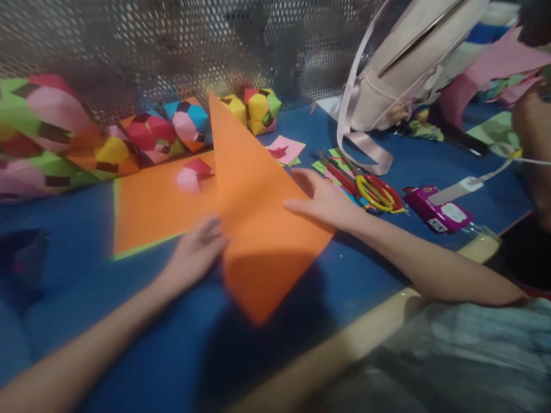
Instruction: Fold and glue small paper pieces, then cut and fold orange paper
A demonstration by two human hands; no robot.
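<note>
A large sheet of orange paper [262,206] is held up over the blue table, slanted, with one corner pointing up and another down toward me. At its right edge is my right hand [321,198], thumb in front and the other fingers partly behind it. My left hand [200,244] is at the sheet's left edge, fingers curled; motion blur and the paper hide its fingertips. Behind the left hand lies more orange paper [155,201] with a green edge showing beneath. A small red and pink folded paper piece [196,174] rests on that stack.
Colourful folded paper balls [150,135] line the perforated metal partition [172,46]. Scissors with red and yellow handles [374,192] lie right of my hand, near a purple device [439,209]. A pale bag [387,74] stands behind. Another person's arm [534,137] is at far right.
</note>
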